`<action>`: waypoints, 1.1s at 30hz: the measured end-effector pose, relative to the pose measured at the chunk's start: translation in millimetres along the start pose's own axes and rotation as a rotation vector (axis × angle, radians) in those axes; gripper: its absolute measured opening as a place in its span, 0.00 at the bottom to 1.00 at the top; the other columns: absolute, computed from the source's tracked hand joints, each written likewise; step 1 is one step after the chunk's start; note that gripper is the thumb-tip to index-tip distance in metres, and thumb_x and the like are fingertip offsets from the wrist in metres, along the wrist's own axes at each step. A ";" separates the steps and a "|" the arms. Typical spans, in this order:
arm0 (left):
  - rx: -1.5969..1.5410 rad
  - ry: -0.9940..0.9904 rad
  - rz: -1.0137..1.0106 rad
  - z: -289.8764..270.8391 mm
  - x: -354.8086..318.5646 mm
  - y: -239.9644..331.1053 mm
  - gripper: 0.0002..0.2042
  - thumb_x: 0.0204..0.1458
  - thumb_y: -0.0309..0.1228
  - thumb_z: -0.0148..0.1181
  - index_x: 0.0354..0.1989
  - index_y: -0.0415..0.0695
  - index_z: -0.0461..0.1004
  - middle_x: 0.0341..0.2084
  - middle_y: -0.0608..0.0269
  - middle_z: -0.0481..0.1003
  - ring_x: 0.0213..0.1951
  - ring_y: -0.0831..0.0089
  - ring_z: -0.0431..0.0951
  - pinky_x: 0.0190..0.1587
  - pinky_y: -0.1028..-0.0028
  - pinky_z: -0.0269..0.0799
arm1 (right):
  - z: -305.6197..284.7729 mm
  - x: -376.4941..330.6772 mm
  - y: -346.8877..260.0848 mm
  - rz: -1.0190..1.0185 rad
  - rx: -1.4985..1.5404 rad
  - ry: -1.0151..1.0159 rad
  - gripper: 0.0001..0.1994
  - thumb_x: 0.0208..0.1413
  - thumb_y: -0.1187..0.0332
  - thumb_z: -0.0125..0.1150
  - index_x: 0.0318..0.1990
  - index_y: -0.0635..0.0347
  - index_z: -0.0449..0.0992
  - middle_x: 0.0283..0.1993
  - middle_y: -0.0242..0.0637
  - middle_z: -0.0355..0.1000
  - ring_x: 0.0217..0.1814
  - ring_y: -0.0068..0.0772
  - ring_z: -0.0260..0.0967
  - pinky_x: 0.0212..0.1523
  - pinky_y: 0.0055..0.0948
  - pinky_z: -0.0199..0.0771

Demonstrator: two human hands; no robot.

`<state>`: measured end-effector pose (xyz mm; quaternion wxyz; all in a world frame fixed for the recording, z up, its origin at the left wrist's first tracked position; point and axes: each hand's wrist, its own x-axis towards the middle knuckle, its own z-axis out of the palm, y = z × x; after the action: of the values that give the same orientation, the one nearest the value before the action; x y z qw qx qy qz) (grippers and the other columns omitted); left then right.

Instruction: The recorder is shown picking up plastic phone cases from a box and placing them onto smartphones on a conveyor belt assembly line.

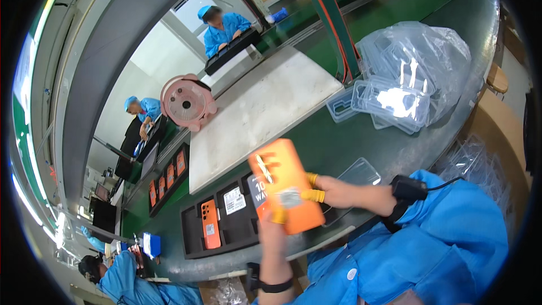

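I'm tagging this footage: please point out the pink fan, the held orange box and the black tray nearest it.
Pink fan (186, 105), head view: its dark hub.
Orange box (291, 178), head view: its broad face.
Black tray (235, 228), head view: a bare compartment floor.

Blurry left grip (273, 225); partly hidden black tray (232, 230)
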<state>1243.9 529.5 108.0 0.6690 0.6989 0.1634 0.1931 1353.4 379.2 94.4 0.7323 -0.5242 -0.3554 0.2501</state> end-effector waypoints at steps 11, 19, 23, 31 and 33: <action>1.183 -0.514 0.443 43.1 -12.7 0.2 0.45 0.26 0.42 0.68 0.53 0.34 0.51 0.45 0.43 0.58 0.50 0.51 0.56 0.50 0.63 0.56 | -79.4 -47.7 -51.0 -0.380 -1.201 -0.506 0.15 0.34 0.67 0.57 0.35 0.58 0.72 0.35 0.35 0.63 0.33 0.37 0.64 0.30 0.34 0.69; 1.081 -0.413 0.294 48.5 -18.0 -11.9 0.43 0.22 0.41 0.70 0.49 0.36 0.55 0.39 0.50 0.65 0.43 0.58 0.65 0.46 0.68 0.62 | -71.1 -51.6 -36.7 -0.181 -1.407 -0.470 0.14 0.32 0.66 0.60 0.32 0.59 0.73 0.38 0.35 0.61 0.40 0.34 0.61 0.39 0.30 0.67; 1.024 -0.328 0.292 49.2 -21.6 0.7 0.41 0.22 0.41 0.70 0.47 0.34 0.57 0.38 0.51 0.67 0.42 0.58 0.66 0.44 0.68 0.63 | -77.3 -32.1 -17.7 -0.118 -1.444 -0.487 0.33 0.34 0.64 0.62 0.52 0.62 0.59 0.47 0.40 0.60 0.50 0.37 0.56 0.52 0.34 0.50; 0.672 -0.274 0.457 25.4 -12.4 11.6 0.52 0.19 0.35 0.74 0.55 0.34 0.45 0.41 0.50 0.67 0.44 0.59 0.67 0.44 0.67 0.65 | -78.3 -3.2 -25.5 -0.081 -1.093 -0.635 0.46 0.31 0.50 0.65 0.57 0.65 0.49 0.50 0.54 0.57 0.53 0.49 0.53 0.53 0.38 0.50; 0.603 -0.275 0.461 24.2 -11.0 21.3 0.54 0.17 0.35 0.75 0.56 0.35 0.45 0.44 0.49 0.64 0.46 0.60 0.66 0.46 0.68 0.64 | -71.4 3.1 -34.1 0.001 -1.006 -0.633 0.48 0.30 0.48 0.64 0.57 0.65 0.48 0.51 0.61 0.54 0.56 0.55 0.51 0.54 0.39 0.51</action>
<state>1245.5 501.9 127.9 0.3889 0.9015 -0.0394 0.1860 1411.1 328.3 113.3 0.2524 -0.7071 -0.6309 0.1956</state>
